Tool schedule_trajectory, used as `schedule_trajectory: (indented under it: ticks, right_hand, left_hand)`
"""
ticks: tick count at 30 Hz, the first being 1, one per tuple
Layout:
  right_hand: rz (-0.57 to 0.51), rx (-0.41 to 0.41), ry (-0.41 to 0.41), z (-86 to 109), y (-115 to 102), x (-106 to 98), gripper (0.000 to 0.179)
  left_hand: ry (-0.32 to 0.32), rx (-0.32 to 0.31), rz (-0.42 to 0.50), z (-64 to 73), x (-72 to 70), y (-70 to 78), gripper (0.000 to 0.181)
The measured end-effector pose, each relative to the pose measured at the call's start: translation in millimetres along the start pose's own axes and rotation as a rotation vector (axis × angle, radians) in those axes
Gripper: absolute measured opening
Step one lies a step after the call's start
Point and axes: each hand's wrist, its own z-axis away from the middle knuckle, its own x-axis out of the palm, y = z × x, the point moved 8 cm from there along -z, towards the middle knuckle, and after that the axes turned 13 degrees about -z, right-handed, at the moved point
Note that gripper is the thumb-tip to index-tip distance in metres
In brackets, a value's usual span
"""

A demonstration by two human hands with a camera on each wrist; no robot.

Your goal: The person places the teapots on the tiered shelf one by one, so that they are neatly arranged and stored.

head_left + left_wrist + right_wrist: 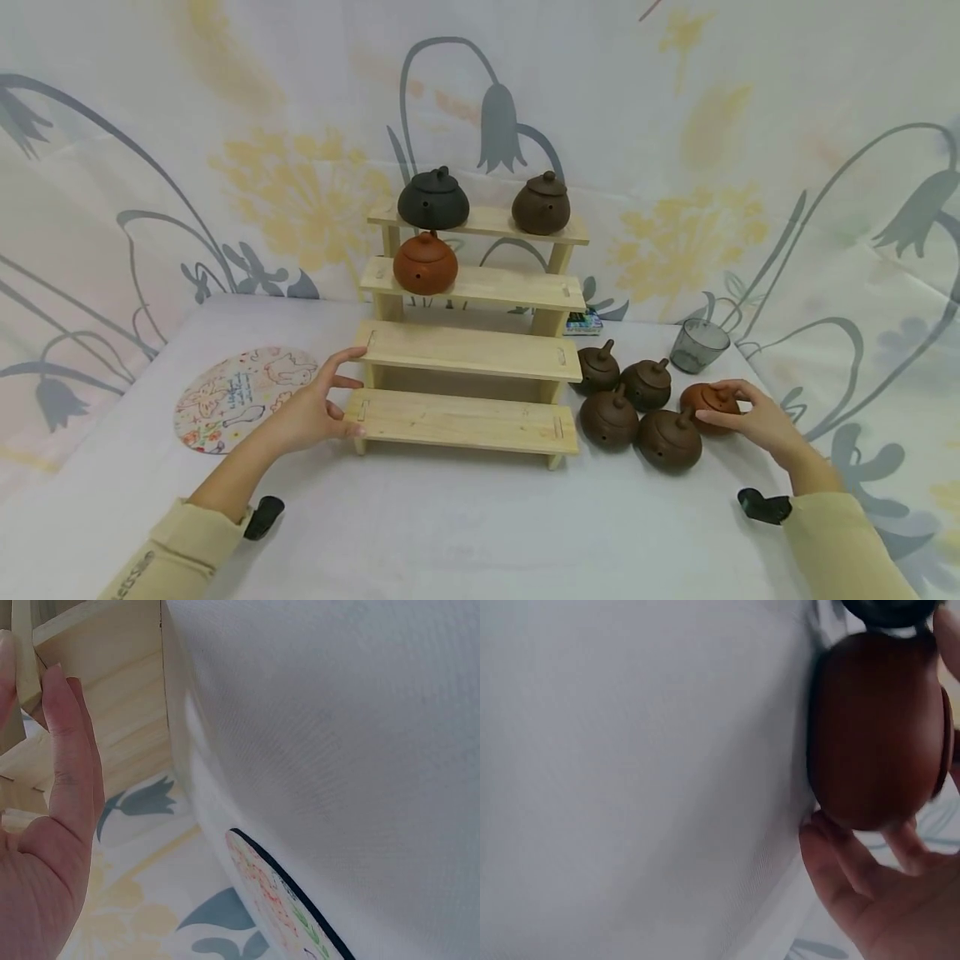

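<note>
In the head view, we are seeing the right hand (759,421) pinching a reddish teapot (698,398) at the right of the frame, beside brown teapots (670,446), while the left hand (313,414), its grip spread, is touching the left end of the wooden stand (465,422). In the left wrist view, its straight fingers (71,765) are touching wood at upper left. In the right wrist view, the teapot is occupying the upper right; we are not clearly making out whether it is touching the worktop (630,787).
</note>
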Motion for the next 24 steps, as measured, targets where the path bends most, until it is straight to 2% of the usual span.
schedule_trajectory:
  ticks: [8, 10, 13, 17, 24]
  right_hand:
    - [-0.019, 0.013, 0.035, -0.9, 0.4, 2.3, 0.064]
    - [-0.055, 0.022, 0.042, 0.8, 0.2, 0.2, 0.062]
    - [-0.152, 0.019, 0.070, 3.8, -3.5, -4.2, 0.049]
    - [-0.228, -0.019, 0.115, 8.7, -18.5, -9.4, 0.036]
    - [-0.174, -0.108, 0.150, 14.3, -56.2, -13.7, 0.041]
  left_hand:
    - [0.006, 0.020, -0.001, 0.4, 0.1, 0.4, 0.102]
    - [0.004, 0.021, 0.006, 0.4, 0.2, 0.9, 0.103]
    - [-0.001, 0.030, 0.018, 0.7, 0.8, 2.2, 0.103]
    - [-0.001, 0.024, 0.021, 1.2, 1.0, 2.3, 0.104]
    - [0.000, 0.030, 0.017, 1.1, 0.4, 2.8, 0.105]
